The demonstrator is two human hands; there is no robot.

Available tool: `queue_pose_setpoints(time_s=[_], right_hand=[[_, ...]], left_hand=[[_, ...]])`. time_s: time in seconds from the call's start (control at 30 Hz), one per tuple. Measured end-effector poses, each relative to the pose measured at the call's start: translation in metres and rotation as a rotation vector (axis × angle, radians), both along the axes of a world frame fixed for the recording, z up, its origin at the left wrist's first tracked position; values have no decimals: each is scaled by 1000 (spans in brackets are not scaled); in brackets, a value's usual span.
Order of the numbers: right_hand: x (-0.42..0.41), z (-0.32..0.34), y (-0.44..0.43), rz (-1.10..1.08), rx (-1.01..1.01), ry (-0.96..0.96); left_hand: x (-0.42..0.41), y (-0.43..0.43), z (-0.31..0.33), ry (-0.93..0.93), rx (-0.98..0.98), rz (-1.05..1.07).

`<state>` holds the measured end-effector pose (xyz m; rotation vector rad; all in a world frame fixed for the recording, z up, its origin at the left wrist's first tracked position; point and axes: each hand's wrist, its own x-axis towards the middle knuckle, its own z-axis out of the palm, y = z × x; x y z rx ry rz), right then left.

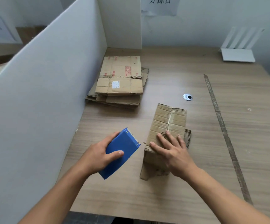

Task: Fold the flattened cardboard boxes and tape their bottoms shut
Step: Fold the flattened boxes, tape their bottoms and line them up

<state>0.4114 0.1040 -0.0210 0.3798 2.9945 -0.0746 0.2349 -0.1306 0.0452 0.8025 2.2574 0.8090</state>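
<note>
Folded box point(168, 126) at table point(147, 191) centre, blue tape dispenser point(120, 152) just left of it.
Your left hand point(98, 156) grips the dispenser, thumb curled over its top; your right hand point(171, 152) presses spread, straight fingers on the box's near end. Flattened boxes point(119, 78) stack well beyond, against the white partition point(42, 94).

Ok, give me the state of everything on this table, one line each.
Folded box: set up, flaps closed on top; whether it is taped cannot be told.
Tape dispenser: gripped, left of the box, not on it.
Left hand: grips the tape dispenser.
Right hand: fingers straight, pressing the box's near end.
Flattened boxes: stacked flat, not yet folded.
Router: antennas raised.
</note>
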Motion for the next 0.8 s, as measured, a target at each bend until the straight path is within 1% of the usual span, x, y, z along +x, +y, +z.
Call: queue_pose_setpoints(time_s=[0.07,0.13,0.2,0.37,0.47,0.53,0.6,0.7,0.73,0.8], right_hand=[[5,0,2,-32,-2,55],[6,-1,2,-76,-52,75],[4,-3,-2,-92,-52,97],[-1,2,4,-15,-40,73],[6,4,24,64,-67,56],[15,2,37,116,-144,93],[21,4,41,113,-273,219],[16,27,28,-3,-538,496],[11,37,21,-25,-634,550],[3,50,10,-32,-770,554]], left_hand=[[2,0,1,12,44,-31],[3,1,0,35,55,-53],[5,3,0,69,71,-60],[9,2,-1,189,135,-100],[11,1,-5,365,139,-178],[11,0,-7,538,166,-232],[11,1,-6,673,228,-312],[14,4,-2,742,273,-414],[14,5,0,759,274,-442],[15,9,4,774,272,-495]])
